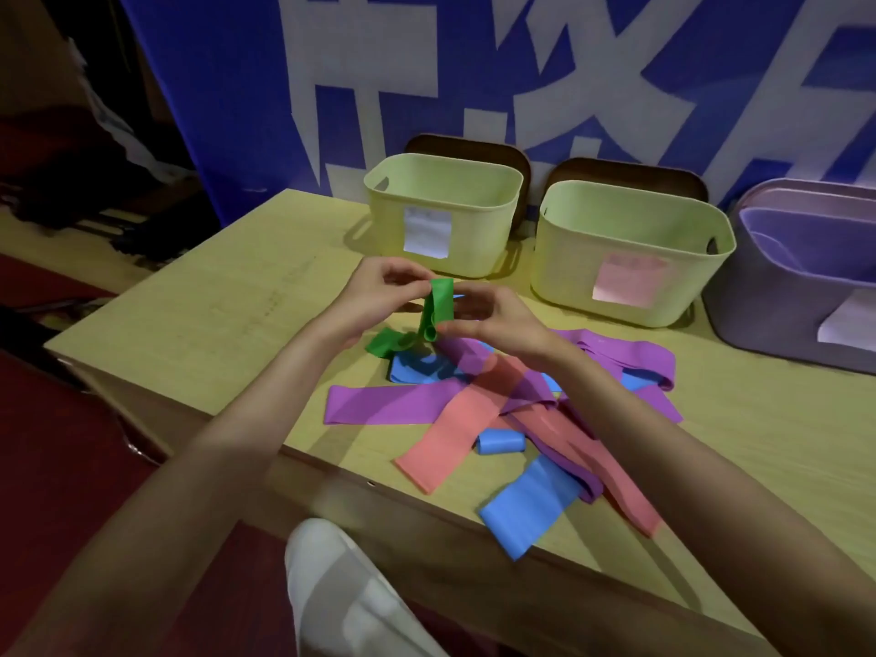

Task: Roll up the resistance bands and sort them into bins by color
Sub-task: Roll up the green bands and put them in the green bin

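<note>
**Green band held up over the pile**

Surface: pale wooden table, set at a slant across the frame, its near edge running from mid left down to lower right. Bare wood fills the table's left part. Behind it, a blue banner with large white characters covers the upper frame; dark red floor at lower left.

Along the far edge, upper right: two light green bins, each with a paper label, then a purple bin cut off by the right edge.

Centre frame: left hand and right hand both pinch the green band, lifted above the table, one end trailing onto the wood.

Below them, a loose heap of purple bands, pink bands and blue bands; one blue strip overhangs the near edge. A small rolled blue band lies within the heap.
</note>
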Tool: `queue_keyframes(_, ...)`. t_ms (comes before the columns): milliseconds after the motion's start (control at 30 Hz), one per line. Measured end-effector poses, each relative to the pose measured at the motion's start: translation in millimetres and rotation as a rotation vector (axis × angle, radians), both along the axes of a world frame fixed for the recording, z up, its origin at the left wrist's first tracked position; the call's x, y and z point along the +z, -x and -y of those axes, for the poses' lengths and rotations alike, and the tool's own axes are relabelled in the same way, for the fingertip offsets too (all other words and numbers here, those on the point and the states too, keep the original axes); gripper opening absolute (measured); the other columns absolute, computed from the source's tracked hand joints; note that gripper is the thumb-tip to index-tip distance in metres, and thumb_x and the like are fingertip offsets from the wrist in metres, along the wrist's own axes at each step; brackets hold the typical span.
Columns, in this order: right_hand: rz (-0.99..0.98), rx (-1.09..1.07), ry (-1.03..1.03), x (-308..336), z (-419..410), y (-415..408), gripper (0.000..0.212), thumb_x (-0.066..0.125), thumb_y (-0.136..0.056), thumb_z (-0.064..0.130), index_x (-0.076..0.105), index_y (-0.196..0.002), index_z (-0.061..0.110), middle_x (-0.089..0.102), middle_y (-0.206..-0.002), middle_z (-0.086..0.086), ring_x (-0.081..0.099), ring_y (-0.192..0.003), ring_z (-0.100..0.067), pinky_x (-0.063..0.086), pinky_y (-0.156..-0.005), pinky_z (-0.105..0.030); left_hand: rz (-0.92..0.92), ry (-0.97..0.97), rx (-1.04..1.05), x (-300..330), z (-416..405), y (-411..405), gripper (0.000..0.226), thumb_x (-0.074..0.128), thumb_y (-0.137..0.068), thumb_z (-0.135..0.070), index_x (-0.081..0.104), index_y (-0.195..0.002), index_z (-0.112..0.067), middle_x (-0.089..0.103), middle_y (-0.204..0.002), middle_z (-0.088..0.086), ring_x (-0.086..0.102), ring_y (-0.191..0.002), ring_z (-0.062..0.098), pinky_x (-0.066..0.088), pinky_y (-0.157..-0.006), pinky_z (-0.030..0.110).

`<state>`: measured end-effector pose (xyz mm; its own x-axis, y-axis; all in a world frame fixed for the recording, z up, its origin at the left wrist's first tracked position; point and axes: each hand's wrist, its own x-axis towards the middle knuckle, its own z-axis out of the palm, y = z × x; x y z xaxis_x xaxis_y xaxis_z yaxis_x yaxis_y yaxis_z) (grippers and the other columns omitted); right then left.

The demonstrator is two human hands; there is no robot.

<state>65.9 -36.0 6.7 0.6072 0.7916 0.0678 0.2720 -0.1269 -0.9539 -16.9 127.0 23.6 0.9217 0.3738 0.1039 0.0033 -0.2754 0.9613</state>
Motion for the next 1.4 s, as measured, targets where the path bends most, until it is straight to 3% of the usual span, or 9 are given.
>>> queue_keyframes(100,-0.128,-0.074,-0.058,9.7,11.4,7.4,0.039,0.068,-0.085,-0.002,0.056,-0.121,0.004,0.065,-0.087,-0.010,0.066,-0.073,-0.010,0.054,-0.074,-0.021,-0.008,0.007,-0.023,12.9,9.8,3.2,0.007,0.061,-0.091,-0.003,0.066,-0.091,-0.007,0.068,-0.089,0.008,0.066,-0.079,0.011,0.058,-0.076,0.025)
queue_keyframes(367,-0.525,-0.159,-0.200,39.8,62.5,20.6,0.029,0.057,-0.090,-0.005,0.059,-0.114,0.011,0.068,-0.070,-0.003,0.060,-0.056,-0.008,0.048,-0.052,-0.017,-0.098,0.042,-0.149,38.5,38.1,10.6,0.013,0.051,-0.097,-0.010,0.063,-0.099,-0.007,0.062,-0.087,0.014,0.059,-0.079,0.020,0.049,-0.069,0.027)
queue_keyframes(600,-0.952,-0.239,-0.335,57.3,100.6,23.7,0.021,0.053,-0.092,0.003,0.072,-0.083,0.000,0.067,-0.085,-0.014,0.062,-0.071,-0.016,0.053,-0.059,-0.016,-0.254,-0.098,-0.285,49.0,67.8,15.9,0.021,0.046,-0.101,-0.015,0.065,-0.094,-0.010,0.068,-0.067,-0.003,0.059,-0.055,0.009,0.044,-0.060,0.027)
queue_keyframes(667,-1.011,-0.284,-0.400,58.5,109.7,23.3,0.016,0.059,-0.089,0.008,0.069,-0.090,-0.004,0.069,-0.092,-0.017,0.069,-0.072,-0.020,0.058,-0.065,-0.020,-0.273,-0.127,-0.317,52.9,77.4,16.7,0.023,0.044,-0.101,-0.015,0.065,-0.100,-0.005,0.068,-0.070,0.000,0.058,-0.052,0.009,0.044,-0.058,0.028)
queue_keyframes(767,-0.917,-0.322,-0.489,60.7,123.5,27.7,0.031,0.066,-0.077,-0.003,0.062,-0.108,-0.005,0.070,-0.100,-0.017,0.071,-0.081,-0.018,0.057,-0.074,-0.020,-0.286,-0.196,-0.353,58.1,91.3,16.5,0.025,0.045,-0.101,-0.017,0.067,-0.101,-0.004,0.069,-0.079,0.007,0.058,-0.052,0.009,0.043,-0.054,0.025)
queue_keyframes(900,-0.630,-0.352,-0.334,66.9,144.5,40.2,0.010,0.059,-0.085,-0.014,0.060,-0.081,-0.005,0.065,-0.052,0.001,0.062,-0.048,0.000,0.046,-0.050,-0.008,-0.302,-0.208,-0.396,63.4,109.0,17.3,0.026,0.046,-0.101,-0.016,0.064,-0.103,0.002,0.070,-0.078,0.008,0.056,-0.050,0.012,0.043,-0.047,0.020)
queue_keyframes(1000,-0.482,-0.427,-0.309,61.7,155.4,39.2,0.017,0.069,-0.076,-0.014,0.064,-0.092,-0.015,0.069,-0.060,-0.003,0.065,-0.055,-0.004,0.047,-0.054,-0.010,-0.307,-0.199,-0.440,66.1,120.1,18.6,0.023,0.046,-0.101,-0.016,0.065,-0.099,-0.003,0.070,-0.076,0.007,0.054,-0.049,0.012,0.044,-0.045,0.017)
queue_keyframes(1200,-0.278,-0.562,-0.237,53.7,179.2,34.2,0.020,0.068,-0.089,0.020,0.062,-0.075,0.007,0.053,-0.060,-0.003,0.047,-0.041,0.001,0.037,-0.042,-0.010,-0.279,-0.186,-0.496,68.1,134.6,17.6,0.023,0.045,-0.101,-0.014,0.062,-0.091,-0.003,0.070,-0.078,0.011,0.053,-0.048,0.014,0.043,-0.043,0.018)
queue_keyframes(1400,0.027,-0.601,-0.250,43.8,203.5,25.9,0.009,0.055,-0.096,0.005,0.063,-0.097,0.005,0.058,-0.049,0.003,0.058,-0.045,-0.006,0.048,-0.051,-0.017,-0.290,-0.149,-0.592,66.6,153.3,16.0,0.025,0.044,-0.101,-0.014,0.058,-0.082,-0.005,0.070,-0.083,0.019,0.050,-0.047,0.018,0.042,-0.043,0.020)
